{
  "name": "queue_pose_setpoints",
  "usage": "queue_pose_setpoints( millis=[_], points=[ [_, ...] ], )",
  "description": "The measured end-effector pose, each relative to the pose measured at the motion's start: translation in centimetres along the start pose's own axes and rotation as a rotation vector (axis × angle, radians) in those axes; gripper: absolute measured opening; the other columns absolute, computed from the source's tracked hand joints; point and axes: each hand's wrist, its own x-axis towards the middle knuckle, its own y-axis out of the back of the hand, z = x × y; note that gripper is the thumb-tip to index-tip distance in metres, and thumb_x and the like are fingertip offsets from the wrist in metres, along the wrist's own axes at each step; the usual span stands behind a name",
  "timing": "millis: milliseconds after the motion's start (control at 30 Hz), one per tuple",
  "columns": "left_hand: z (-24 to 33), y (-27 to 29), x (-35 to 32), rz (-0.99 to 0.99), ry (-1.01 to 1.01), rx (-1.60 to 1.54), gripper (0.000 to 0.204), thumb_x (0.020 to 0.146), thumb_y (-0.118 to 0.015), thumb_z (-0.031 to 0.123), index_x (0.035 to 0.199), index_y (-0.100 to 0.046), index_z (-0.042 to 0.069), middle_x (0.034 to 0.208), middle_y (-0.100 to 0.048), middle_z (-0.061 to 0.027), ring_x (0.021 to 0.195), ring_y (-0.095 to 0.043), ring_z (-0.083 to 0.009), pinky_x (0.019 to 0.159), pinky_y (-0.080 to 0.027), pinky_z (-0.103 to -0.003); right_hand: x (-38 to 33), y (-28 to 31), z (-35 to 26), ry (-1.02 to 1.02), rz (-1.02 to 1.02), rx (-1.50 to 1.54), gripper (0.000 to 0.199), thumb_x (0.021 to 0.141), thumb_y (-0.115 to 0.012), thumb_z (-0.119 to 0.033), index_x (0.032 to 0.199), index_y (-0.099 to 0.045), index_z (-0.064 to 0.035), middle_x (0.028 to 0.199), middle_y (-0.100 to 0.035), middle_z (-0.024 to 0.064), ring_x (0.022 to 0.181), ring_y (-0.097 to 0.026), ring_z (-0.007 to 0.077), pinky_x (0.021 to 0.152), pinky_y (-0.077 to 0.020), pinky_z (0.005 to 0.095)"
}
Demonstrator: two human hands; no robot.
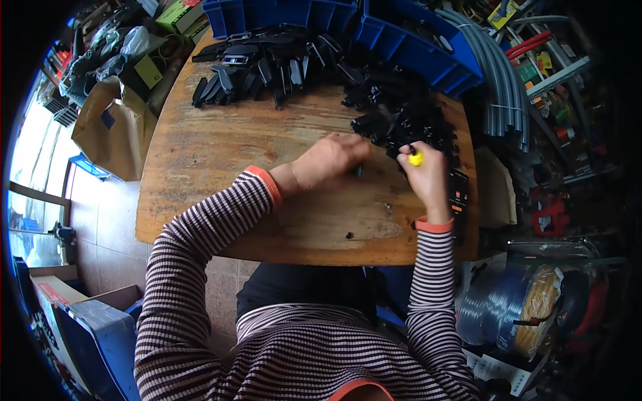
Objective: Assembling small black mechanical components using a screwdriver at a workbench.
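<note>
My right hand (428, 177) is closed around a small tool with a yellow handle (416, 159), beside the heap of black plastic parts; its working end cannot be made out. My left hand (331, 162) hovers over the middle of the wooden table (221, 147), its fingers curled and smeared by motion. A small dark piece (359, 171) shows by those fingertips; whether they hold it is unclear. Many small black parts (418, 123) are heaped just beyond my right hand. Longer black pieces (261, 70) lie spread along the table's far side.
Two blue bins, one at the back (281, 15) and one at the back right (421, 50), border the table. A phone (459, 190) lies at the right edge. Grey coiled tubing (501, 80) stands to the right, a brown paper bag (110, 130) to the left.
</note>
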Motion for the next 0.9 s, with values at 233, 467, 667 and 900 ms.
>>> queue_pose_setpoints(
  millis=[233, 467, 667, 900],
  points=[
    [-3.9, -2.1, 4.0, 0.373, 0.331, 0.032, 0.030, 0.075, -0.069, 0.020, 0.102, -0.061, 0.008, 0.092, -0.061, -0.0135, 0.085, -0.062, -0.0309, 0.074, -0.050, -0.039, 0.4, -2.1, 0.3, 0.038, -0.039, -0.289, 0.020, 0.072, -0.075, -0.012, 0.086, -0.066, -0.0009, 0.082, -0.065, 0.0150, 0.078, -0.064, 0.0356, 0.071, -0.0519, 0.0405],
    [-5.1, -0.1, 3.4, 0.370, 0.548, 0.131, 0.022, 0.076, -0.070, 0.021, 0.090, -0.063, 0.006, 0.074, -0.064, -0.0144, 0.069, -0.065, -0.0282, 0.066, -0.051, -0.039, 0.4, -2.3, 0.4, 0.095, -0.028, -0.352, 0.018, 0.072, -0.073, -0.011, 0.083, -0.065, 0.0004, 0.081, -0.065, 0.0166, 0.075, -0.065, 0.0338, 0.067, -0.0529, 0.0399],
    [0.5, 4.0, -2.6, 0.311, 0.633, -0.036, 0.014, 0.077, -0.069, 0.014, 0.083, -0.063, 0.003, 0.072, -0.065, -0.0144, 0.064, -0.065, -0.0274, 0.062, -0.051, -0.038, 0.6, -1.8, -0.8, 0.117, 0.030, -0.359, 0.014, 0.074, -0.071, -0.009, 0.081, -0.062, 0.0000, 0.080, -0.066, 0.0174, 0.072, -0.065, 0.0337, 0.062, -0.0518, 0.0382],
    [6.9, 2.4, -5.4, 0.081, 0.510, -0.101, 0.018, 0.073, -0.070, 0.009, 0.089, -0.063, 0.003, 0.077, -0.064, -0.0124, 0.070, -0.062, -0.0265, 0.066, -0.052, -0.036, -0.2, -2.4, -4.2, 0.079, -0.051, -0.053, 0.017, 0.075, -0.072, -0.008, 0.080, -0.058, -0.0004, 0.078, -0.066, 0.0158, 0.071, -0.066, 0.0301, 0.060, -0.0507, 0.0347]
  ],
)
